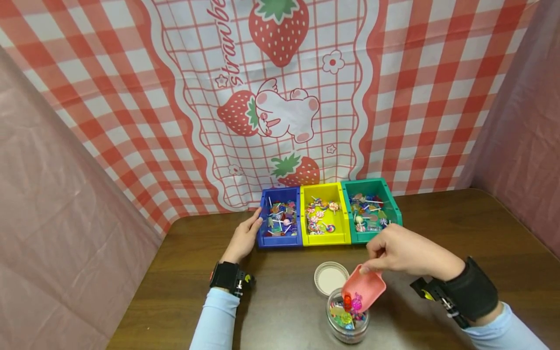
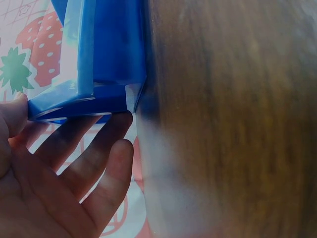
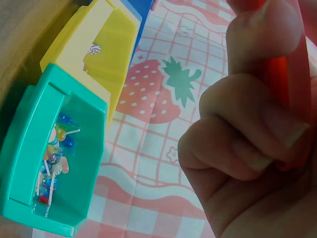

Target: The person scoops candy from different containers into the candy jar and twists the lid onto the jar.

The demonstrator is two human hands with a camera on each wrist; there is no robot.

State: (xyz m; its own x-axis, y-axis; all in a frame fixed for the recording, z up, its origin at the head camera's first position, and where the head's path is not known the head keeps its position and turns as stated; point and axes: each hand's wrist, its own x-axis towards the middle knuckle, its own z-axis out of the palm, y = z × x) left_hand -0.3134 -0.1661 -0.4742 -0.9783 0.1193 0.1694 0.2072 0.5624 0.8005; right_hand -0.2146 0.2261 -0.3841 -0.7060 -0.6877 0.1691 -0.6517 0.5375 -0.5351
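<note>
My left hand (image 1: 243,236) holds the left side of the blue bin (image 1: 280,240). In the left wrist view the thumb is at the rim's corner and fingertips tuck beneath the lip. My right hand (image 1: 402,250) grips a pink scoop (image 1: 372,288) by its handle, tilted down over the mouth of a clear jar (image 1: 347,335). A red piece (image 1: 347,302) and a pink candy-shaped piece (image 1: 357,302) lie at the scoop's lower edge. Inside the jar are colourful candy-like pieces (image 1: 341,318). A round pale lid (image 1: 330,278) lies behind the jar.
Beside the blue bin stand a yellow bin (image 1: 330,239) and a green bin (image 1: 395,211), joined in a row. All three hold small candy and lollipop pieces. A strawberry-print cloth (image 1: 332,112) hangs behind the brown wooden table (image 1: 183,272).
</note>
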